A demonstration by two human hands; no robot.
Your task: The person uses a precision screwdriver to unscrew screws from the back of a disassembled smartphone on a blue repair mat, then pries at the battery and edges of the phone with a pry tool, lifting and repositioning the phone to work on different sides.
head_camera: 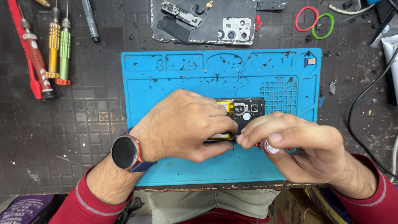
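Observation:
An opened phone (pixel 244 112), back cover off with a yellow battery and camera modules showing, lies on a blue repair mat (pixel 174 79). My left hand (pixel 182 126) covers the phone's left part and grips it, thumb under its near edge. My right hand (pixel 296 145) holds a small red-and-white screwdriver (pixel 271 146) by its cap end, fingertips pressed against the phone's near right edge. A dark round watch (pixel 124 152) sits on my left wrist.
A removed phone back panel (pixel 203 20) with loose parts lies beyond the mat. Several screwdrivers (pixel 54 45) lie at the far left, with red tweezers. Red and green rings (pixel 314 20) are at the far right. A black cable (pixel 360 103) curves down the right side.

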